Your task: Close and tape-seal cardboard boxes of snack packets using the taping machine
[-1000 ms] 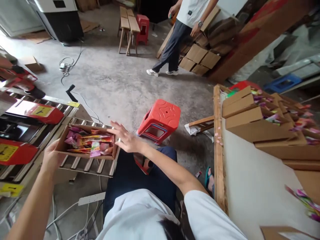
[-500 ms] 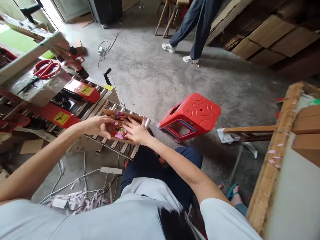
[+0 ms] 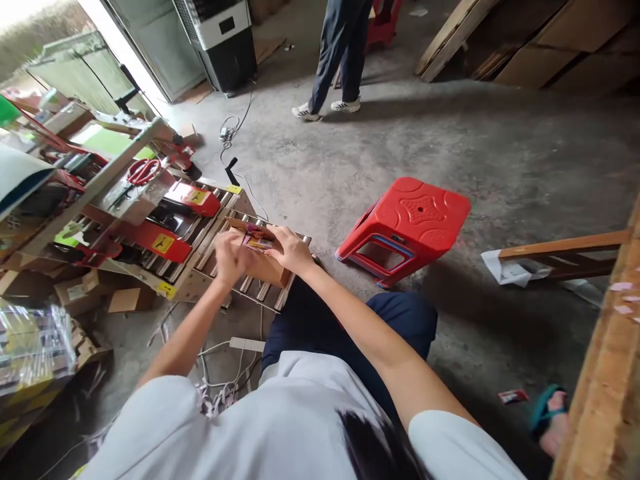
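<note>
Head view, left of centre: a cardboard box [image 3: 263,267] of bright packets sits on the roller conveyor [image 3: 227,250]. Left hand [image 3: 229,257] grips its near-left edge, fingers curled closed on the cardboard. Right hand [image 3: 291,248] presses its right side, fingers together. A red stool [image 3: 407,227] lies tipped at centre right.

Roller conveyor [image 3: 250,290] carries open cardboard box [image 3: 260,263] at its near end. Concrete floor [image 3: 450,160]: red stool [image 3: 407,227] tipped over right of conveyor, power strip [image 3: 247,344] and cables below it.
</note>
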Motion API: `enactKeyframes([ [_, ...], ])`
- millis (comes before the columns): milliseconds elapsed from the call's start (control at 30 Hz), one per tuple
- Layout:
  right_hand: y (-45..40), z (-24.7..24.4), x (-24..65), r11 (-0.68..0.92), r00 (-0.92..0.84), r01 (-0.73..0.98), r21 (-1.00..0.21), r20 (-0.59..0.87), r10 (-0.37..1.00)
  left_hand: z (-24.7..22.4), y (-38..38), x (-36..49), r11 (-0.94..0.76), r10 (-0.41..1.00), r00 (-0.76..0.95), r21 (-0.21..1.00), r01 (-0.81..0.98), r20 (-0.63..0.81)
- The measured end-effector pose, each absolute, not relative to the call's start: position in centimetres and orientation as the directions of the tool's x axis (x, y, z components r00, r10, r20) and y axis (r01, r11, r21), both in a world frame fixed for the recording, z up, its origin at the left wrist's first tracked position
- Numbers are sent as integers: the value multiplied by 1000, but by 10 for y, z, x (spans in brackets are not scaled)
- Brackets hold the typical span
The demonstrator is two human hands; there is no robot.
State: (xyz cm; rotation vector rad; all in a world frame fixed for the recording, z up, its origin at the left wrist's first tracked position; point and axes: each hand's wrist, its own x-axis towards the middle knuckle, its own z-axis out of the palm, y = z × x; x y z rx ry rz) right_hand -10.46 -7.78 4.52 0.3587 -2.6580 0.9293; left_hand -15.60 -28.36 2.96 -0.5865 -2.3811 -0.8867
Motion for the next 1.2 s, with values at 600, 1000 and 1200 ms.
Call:
enactKeyframes([
  [600, -88, 32, -104, 807, -887, -313, -502, 459, -59, 29, -261, -162, 699, 517, -797, 384, 604, 312],
  [1000, -89, 12, -84, 635, -872, -438, -636, 472, -129, 19, -251, -118, 762, -4, -799, 519, 387, 601],
  [1200, -24, 29, -78, 264, -978, -196, -945, 208, 20, 52, -210, -93, 695, 540, -782, 360, 622, 310],
])
